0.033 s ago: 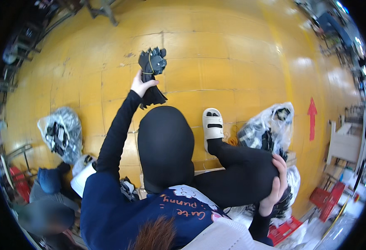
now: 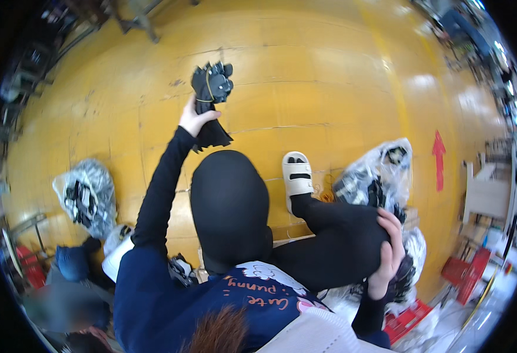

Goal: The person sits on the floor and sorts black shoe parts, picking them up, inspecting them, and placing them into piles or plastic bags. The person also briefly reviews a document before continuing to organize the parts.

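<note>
My left hand [image 2: 196,119] is stretched out ahead over the floor and closed around a bundle of black strips [image 2: 211,134]. Dark, shiny pieces [image 2: 213,82] cluster at the bundle's far end, with a thin yellow band looped around them. Below my grip the flat strips fan out. My right hand [image 2: 389,250] rests over my bent right knee [image 2: 358,235], fingers lying along it and nothing in them.
On the yellow floor [image 2: 305,70], clear plastic bags of dark parts stand at left [image 2: 87,194] and right [image 2: 379,176]. A red crate [image 2: 408,320] is at lower right. Another person [image 2: 73,288] is at lower left. Tables and stools line both sides.
The view has turned and shifted slightly. My left hand still grips the bundle, and my right hand stays on the knee.
</note>
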The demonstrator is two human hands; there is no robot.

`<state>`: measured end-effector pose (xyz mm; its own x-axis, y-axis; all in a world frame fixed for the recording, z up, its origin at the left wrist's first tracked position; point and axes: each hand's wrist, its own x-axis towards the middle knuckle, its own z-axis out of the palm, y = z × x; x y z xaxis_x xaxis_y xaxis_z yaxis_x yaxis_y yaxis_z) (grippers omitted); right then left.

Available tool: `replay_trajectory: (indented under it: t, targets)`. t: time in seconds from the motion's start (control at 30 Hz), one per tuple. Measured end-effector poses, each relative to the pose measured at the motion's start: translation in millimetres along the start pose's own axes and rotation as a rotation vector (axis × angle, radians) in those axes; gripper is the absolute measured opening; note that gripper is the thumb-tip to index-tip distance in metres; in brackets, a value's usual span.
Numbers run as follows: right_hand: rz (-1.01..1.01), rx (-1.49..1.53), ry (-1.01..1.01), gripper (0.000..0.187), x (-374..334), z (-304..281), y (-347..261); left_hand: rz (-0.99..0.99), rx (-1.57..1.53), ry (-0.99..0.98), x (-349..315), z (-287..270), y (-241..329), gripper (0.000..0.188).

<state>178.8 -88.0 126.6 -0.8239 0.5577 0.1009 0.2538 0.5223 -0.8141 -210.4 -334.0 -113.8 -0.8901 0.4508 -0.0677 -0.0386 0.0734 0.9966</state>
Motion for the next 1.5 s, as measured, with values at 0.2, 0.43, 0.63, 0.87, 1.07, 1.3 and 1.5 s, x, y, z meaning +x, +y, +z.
replay_trajectory:
  t: [0.2,0.43,0.63,0.87,1.07,1.3,1.5]
  targets:
    - [-0.203,-0.087,-0.351,0.067,60.2,14.9,-15.4,0.218,0.061,-0.423,-15.6,96.6,199.3,0.073]
    - [-0.379,0.794,0.336,0.062,100.7,31.8,-8.4,0.770,0.632,-0.764,-103.1,174.3,264.5,0.093]
    - [-0.016,0.644,0.742,0.053,6.9,-73.5,59.5,0.087,0.597,-1.027,-71.0,144.5,214.5,0.059]
    - [0.226,-0.408,1.520,0.078,-161.1,-201.1,144.3,0.013,0.691,-1.104,-68.1,98.4,180.3,0.050]
    - [1.340,-1.224,0.577,0.073,-269.7,-154.8,298.4,0.116,0.760,-1.015,-80.4,106.3,193.3,0.051]
    - [1.014,-1.857,0.490,0.075,-250.2,-140.9,307.3,0.164,0.546,-0.563,-105.0,49.9,171.5,0.043]
    - [0.833,-1.339,0.293,0.074,-99.5,-120.2,256.3,-0.241,0.471,-0.275,-176.7,-66.1,78.1,0.044]
